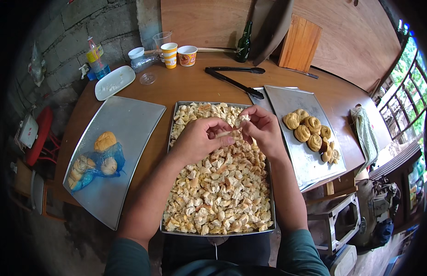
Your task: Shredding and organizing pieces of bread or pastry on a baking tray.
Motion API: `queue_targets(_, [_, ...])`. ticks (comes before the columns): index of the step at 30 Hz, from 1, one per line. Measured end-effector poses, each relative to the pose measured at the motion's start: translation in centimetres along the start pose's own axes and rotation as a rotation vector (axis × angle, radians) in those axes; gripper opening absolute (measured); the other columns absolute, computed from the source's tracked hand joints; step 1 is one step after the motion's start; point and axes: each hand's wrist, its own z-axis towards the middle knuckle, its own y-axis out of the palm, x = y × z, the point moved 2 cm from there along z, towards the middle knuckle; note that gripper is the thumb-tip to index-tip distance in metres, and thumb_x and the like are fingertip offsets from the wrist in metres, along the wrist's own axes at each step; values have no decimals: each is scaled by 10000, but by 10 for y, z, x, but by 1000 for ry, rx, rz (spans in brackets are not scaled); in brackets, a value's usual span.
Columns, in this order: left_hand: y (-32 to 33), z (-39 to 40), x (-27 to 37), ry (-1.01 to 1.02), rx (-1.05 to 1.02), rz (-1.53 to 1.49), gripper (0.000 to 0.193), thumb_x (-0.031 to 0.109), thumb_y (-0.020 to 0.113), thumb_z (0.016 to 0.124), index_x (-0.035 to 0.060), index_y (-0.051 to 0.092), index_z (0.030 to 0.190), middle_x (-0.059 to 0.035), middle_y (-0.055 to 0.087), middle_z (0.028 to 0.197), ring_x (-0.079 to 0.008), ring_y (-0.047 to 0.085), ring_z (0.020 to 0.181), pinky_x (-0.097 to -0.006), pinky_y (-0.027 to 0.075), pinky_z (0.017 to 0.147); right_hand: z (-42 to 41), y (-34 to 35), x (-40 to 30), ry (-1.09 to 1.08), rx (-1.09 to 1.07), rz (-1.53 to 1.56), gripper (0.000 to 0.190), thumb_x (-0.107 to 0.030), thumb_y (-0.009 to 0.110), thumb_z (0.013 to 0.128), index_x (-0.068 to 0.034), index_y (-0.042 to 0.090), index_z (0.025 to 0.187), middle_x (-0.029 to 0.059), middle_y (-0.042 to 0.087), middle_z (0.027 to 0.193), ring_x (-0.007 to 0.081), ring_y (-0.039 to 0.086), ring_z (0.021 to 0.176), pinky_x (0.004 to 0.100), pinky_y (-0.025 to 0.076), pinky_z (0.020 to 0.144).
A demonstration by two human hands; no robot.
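A deep metal baking tray (pixel 272 207) lies right in front of me, filled with torn bread pieces (pixel 217 193). Over its far half, my left hand (pixel 204 138) pinches a thin bit of bread (pixel 223 134) between thumb and fingers. Close beside it, my right hand (pixel 263 129) grips a small white chunk of bread (pixel 241 120) with thumb and forefinger. Both hands hover just above the torn pieces, their fingertips nearly meeting.
On the left, a metal sheet (pixel 137 138) bears a bun (pixel 105 140) and a blue plastic bag (pixel 113 165) with bread. Coiled rolls (pixel 313 125) sit on the right-hand sheet (pixel 289 100). Black tongs (pixel 234 81), a green bottle (pixel 243 43), paper cups (pixel 169 55) and a white dish (pixel 115 82) stand behind.
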Motion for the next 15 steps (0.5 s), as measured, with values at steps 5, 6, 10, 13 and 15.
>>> queue_targets(5, [4, -4, 15, 112, 139, -88, 256, 155, 772, 950, -10, 682, 1125, -7, 694, 972, -47, 610, 815, -225, 517, 747, -1, 12, -2, -80, -56, -204, 141, -20, 699, 935, -18, 621, 1053, 6, 642, 947, 63, 637, 809, 225, 504, 682])
queue_targets(6, [5, -3, 12, 127, 151, -124, 202, 116, 732, 974, -8, 678, 1124, -7, 692, 972, -44, 615, 806, -219, 518, 732, -2, 11, -1, -47, -53, -185, 154, -24, 710, 932, -8, 623, 1058, 17, 646, 978, 79, 657, 847, 236, 521, 709])
queue_targets(10, [2, -4, 7, 62, 103, 4, 161, 85, 693, 986, -5, 668, 1116, -8, 685, 964, -50, 627, 800, -223, 524, 709, -6, 11, 5, 19, -83, -118, 157, -39, 710, 942, 15, 630, 1065, 47, 680, 972, 122, 700, 820, 255, 549, 699])
queue_targets(13, [2, -4, 6, 25, 50, -269, 139, 85, 669, 987, -2, 658, 1096, -12, 673, 947, -60, 628, 778, -225, 530, 685, -5, 11, 1, 80, -138, 39, 144, -46, 679, 967, 4, 617, 1086, 58, 693, 910, 141, 704, 766, 270, 566, 636])
queue_targets(15, [-1, -4, 7, 62, -19, -433, 156, 121, 676, 984, 5, 646, 1083, -20, 663, 933, -73, 631, 756, -229, 537, 673, -4, 12, 2, 82, -159, 103, 131, -47, 663, 977, -2, 605, 1085, 77, 705, 896, 154, 705, 743, 275, 565, 604])
